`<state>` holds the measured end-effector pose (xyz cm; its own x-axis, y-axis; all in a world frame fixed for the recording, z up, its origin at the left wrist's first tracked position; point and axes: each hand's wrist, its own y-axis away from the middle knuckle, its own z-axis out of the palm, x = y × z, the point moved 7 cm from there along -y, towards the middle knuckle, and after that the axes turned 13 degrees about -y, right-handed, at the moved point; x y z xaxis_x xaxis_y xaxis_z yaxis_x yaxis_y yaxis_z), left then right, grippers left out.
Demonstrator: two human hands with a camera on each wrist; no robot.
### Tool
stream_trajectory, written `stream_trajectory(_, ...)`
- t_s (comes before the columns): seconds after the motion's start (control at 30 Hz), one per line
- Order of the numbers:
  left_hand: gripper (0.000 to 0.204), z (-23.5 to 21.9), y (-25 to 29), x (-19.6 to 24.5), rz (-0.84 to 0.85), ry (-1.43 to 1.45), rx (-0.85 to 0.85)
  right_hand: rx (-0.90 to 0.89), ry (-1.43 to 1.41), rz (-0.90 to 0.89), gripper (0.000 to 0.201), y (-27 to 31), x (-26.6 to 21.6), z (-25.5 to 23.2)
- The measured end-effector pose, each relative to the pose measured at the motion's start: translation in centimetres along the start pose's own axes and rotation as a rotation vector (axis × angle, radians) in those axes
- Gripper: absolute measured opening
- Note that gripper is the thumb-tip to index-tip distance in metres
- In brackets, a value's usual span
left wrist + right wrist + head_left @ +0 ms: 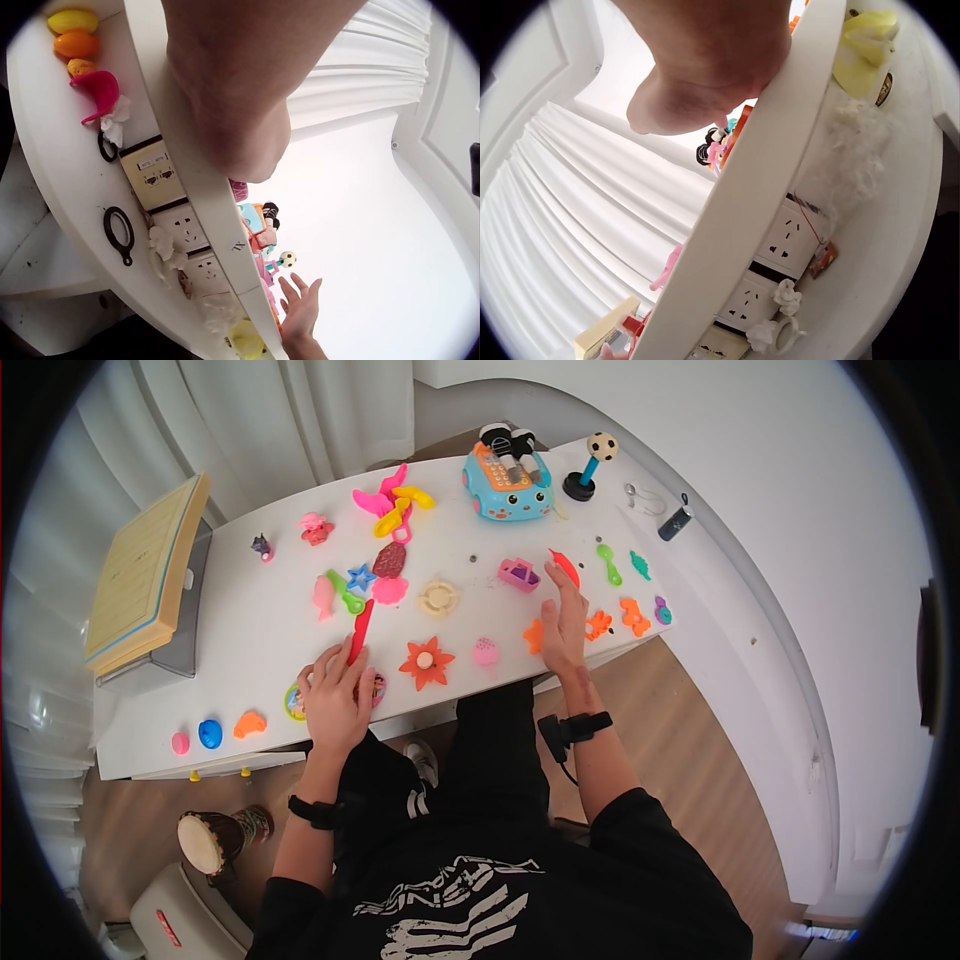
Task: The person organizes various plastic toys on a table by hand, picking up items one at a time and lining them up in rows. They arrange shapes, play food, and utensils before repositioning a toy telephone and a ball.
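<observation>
My left hand [338, 698] lies palm down near the table's front edge, fingers loosely forward. At its fingertips is a red toy knife [363, 625], its blade pointing away. A round colourful piece [378, 688] is partly hidden under this hand. My right hand [566, 622] is held edge-on with extended fingers; the left wrist view shows those fingers [303, 291] spread. By its fingertips lies a slim red toy piece [566, 567], and left of them a pink-purple block [519, 574]. Orange moulds [598, 624] sit beside that hand. Between the hands lie an orange flower [427, 663] and a pink ice-cream-shaped piece [486, 652].
A blue toy telephone [508, 495] and a football on a stand [590, 470] are at the back. A box with a yellowish lid [150, 575] takes up the left end. Below the tabletop, sockets [786, 231] and loose items line a shelf [56, 157]. A drum [215, 840] stands on the floor.
</observation>
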<state>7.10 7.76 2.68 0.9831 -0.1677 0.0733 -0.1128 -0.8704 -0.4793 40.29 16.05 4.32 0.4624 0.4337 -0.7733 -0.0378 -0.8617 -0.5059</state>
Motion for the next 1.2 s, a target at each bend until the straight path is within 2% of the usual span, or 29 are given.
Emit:
stream_trajectory(0.17, 0.028, -0.2, 0.0, 0.0, 0.002, 0.014, 0.024, 0.006, -0.029, 0.072, 0.054, 0.1, 0.3, -0.1)
stream_trajectory(0.63, 0.028, -0.5, 0.1, -0.4, -0.035, 0.134, 0.008, 0.006, -0.043, 0.015, 0.052, 0.0, 0.5, 0.2)
stream_trajectory(0.93, 0.031, -0.6, 0.4, -0.5, -0.003, 0.175, 0.02, 0.013, -0.065, -0.008, 0.055, 0.0, 0.5, 0.0)
stream_trajectory(1.13, 0.039, -2.7, 0.2, -1.4, -0.044, 0.196, 0.136, 0.019, -0.114, 0.011, 0.056, 0.0, 0.8, 0.0)
stream_trajectory(1.2, 0.039, -4.0, -0.1, -3.2, -0.212, 0.161, 0.228, 0.017, -0.109, 0.008, 0.056, 0.0, 0.8, 0.1)
